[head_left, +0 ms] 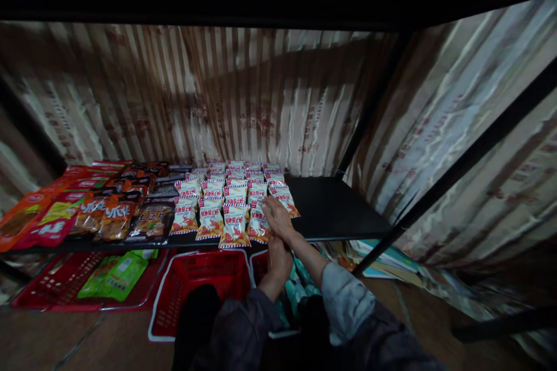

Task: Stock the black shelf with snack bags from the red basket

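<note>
Rows of small white-and-red snack bags (211,213) with striped edges stand on a black shelf (335,206). My right hand (278,217) rests over the bags at the right front of the rows, its fingers stretched out and touching a snack bag (259,225). Another snack bag (285,200) leans just to the right of the fingertips. My left hand (279,258) is at the shelf's front edge, just below the right wrist and close to the front bag. Its fingers are mostly hidden, so what they hold is unclear.
Dark snack packs (150,220) and orange-and-red packs (54,211) lie on the shelf's left. Below stand a red basket (163,301) and a red tray (47,298) with green packs (115,275). A black post (456,174) slants at the right, before a striped curtain (282,116).
</note>
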`<state>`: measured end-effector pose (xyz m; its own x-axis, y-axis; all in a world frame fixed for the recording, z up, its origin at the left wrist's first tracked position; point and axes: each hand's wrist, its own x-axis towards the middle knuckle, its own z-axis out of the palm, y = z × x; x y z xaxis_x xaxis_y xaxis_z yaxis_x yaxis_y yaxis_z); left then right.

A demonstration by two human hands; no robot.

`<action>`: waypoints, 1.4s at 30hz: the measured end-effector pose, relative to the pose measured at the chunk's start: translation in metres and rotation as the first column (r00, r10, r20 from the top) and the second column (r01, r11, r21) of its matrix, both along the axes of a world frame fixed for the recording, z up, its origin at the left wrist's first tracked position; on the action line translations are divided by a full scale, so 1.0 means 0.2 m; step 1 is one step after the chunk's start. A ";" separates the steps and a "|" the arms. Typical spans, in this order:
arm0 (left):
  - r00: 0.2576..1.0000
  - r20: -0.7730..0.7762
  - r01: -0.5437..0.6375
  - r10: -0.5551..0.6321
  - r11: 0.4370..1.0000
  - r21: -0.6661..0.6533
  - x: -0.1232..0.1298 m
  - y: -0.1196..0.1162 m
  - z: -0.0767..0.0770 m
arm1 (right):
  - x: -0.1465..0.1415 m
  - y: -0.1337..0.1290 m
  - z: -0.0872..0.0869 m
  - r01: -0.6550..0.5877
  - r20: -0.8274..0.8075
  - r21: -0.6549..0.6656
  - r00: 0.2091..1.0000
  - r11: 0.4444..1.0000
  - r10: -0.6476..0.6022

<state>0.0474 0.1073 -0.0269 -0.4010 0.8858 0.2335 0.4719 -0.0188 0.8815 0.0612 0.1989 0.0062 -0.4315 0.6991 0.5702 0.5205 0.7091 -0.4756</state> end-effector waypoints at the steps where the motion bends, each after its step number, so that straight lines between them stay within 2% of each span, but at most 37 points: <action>1: 0.999 -0.035 0.012 -0.012 1.000 0.007 -0.02 -0.01 0.00 | 0.01 0.00 0.00 0.015 -0.009 -0.015 1.000 1.000 -0.015; 4: 0.987 -0.156 0.035 -0.027 0.998 0.046 -0.07 -0.02 0.01 | 0.04 0.01 0.00 0.061 -0.046 -0.041 0.997 0.997 -0.063; 7: 0.980 -0.200 0.019 -0.008 0.998 0.054 -0.11 -0.02 0.03 | 0.07 0.00 -0.03 0.083 -0.062 -0.048 0.994 0.995 -0.086; 11: 0.976 -0.210 -0.049 0.062 0.997 0.067 -0.16 0.01 0.08 | 0.06 0.00 -0.05 0.095 -0.058 -0.086 0.993 0.992 -0.100; 14: 0.958 -0.238 -0.141 0.160 0.985 0.095 -0.18 0.01 0.10 | 0.04 0.00 -0.05 0.088 -0.068 -0.112 0.993 0.990 -0.096; 18: 0.922 -0.277 -0.265 0.272 0.962 0.065 -0.19 -0.02 0.07 | 0.01 0.00 -0.07 0.087 -0.080 -0.127 0.992 0.988 -0.097; 24: 0.935 -0.249 -0.260 0.253 0.966 0.005 -0.13 -0.04 0.01 | 0.01 0.02 -0.10 0.037 -0.043 -0.114 0.998 0.993 -0.042; 29: 0.936 -0.265 -0.237 0.232 0.971 0.015 -0.09 -0.04 0.01 | 0.01 0.02 -0.11 0.049 -0.034 -0.081 0.998 0.996 -0.052; 32: 0.904 -0.337 -0.252 0.264 0.964 0.080 -0.16 -0.08 0.03 | 0.00 -0.01 -0.13 0.074 -0.045 -0.025 0.996 0.997 -0.075; 36: 0.820 -0.420 -0.368 0.389 0.920 0.134 -0.34 -0.11 0.06 | -0.03 -0.08 -0.13 0.103 0.007 0.050 0.995 0.993 -0.103; 39: 0.786 -0.491 -0.377 0.377 0.920 0.102 -0.46 -0.10 0.05 | -0.08 -0.11 -0.12 0.130 0.094 0.069 0.986 0.989 -0.137; 42: 0.768 -0.551 -0.355 0.328 0.933 0.059 -0.51 -0.10 0.01 | -0.11 -0.12 -0.13 0.143 0.179 0.090 0.971 0.986 -0.157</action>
<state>-0.0539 0.0882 -0.0243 -0.4981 0.7301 0.4679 0.8390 0.2693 0.4729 0.0387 0.1745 -0.0190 -0.4276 0.7220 0.5440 0.6977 0.6462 -0.3093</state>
